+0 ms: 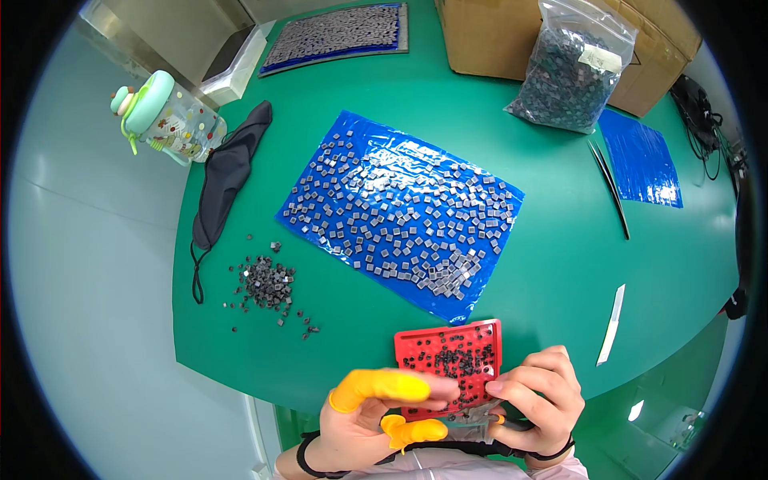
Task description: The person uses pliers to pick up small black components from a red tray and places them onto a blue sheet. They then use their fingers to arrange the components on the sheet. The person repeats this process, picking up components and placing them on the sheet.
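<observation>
A red tray (404,346) with small black pieces (460,364) scattered in it lies at the near edge of the table. My left hand (360,424), with yellow finger cots on the thumb and one finger, is over the tray's near left part. Its fingers are stretched out, apart from the thumb, and hold nothing that I can see. My right hand (544,400) is curled at the tray's near right corner, one fingertip by the rim. Between its thumb and fingers shows a dark rod-like thing with an orange band (501,418). Clear plastic (474,416) shows below the tray, partly hidden.
Small grey squares cover a blue sheet (408,298) mid-table. Left are a loose pile of dark pieces (268,284), a black fabric mask (224,184) and a bottle (180,124). Right are tweezers (611,192), a white strip (611,324), a filled bag (564,80) and a carton (488,36).
</observation>
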A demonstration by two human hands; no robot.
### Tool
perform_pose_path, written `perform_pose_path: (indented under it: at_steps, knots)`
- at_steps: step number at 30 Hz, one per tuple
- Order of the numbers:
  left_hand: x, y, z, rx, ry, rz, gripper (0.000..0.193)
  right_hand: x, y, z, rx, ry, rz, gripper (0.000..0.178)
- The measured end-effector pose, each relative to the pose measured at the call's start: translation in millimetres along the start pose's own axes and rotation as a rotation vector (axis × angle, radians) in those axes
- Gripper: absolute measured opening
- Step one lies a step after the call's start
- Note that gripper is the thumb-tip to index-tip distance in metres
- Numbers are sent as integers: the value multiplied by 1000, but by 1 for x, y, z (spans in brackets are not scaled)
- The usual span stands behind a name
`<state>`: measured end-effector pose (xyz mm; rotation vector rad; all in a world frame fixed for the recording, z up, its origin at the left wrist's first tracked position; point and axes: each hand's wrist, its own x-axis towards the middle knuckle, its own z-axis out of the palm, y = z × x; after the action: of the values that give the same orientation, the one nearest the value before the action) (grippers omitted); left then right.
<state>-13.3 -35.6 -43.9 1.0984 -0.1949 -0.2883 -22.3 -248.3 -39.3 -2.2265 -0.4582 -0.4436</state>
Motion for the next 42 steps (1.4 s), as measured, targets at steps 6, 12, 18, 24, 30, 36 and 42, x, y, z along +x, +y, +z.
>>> perform_pose_path:
  at_steps: [6,12,18,24,30,36,42]
  knots:
    - [9,17,-5,373,-18,30,24,-2,1,2,61,-11,12,47]
    - [3,12,-7,377,23,-22,30,-1,0,1,61,9,1,47]
    - [11,26,10,-52,317,-303,19,-1,3,-2,5,53,-3,49]
    - [18,48,-3,428,204,-229,15,3,5,-9,-285,-107,15,53]
    - [38,81,-6,1368,24,55,19,1,12,-12,-340,-132,15,52]
    - [79,61,-23,1725,-150,218,32,-3,19,-11,-279,-51,20,52]
    - [83,50,-23,1813,-135,275,18,-7,23,-11,-248,-35,28,55]
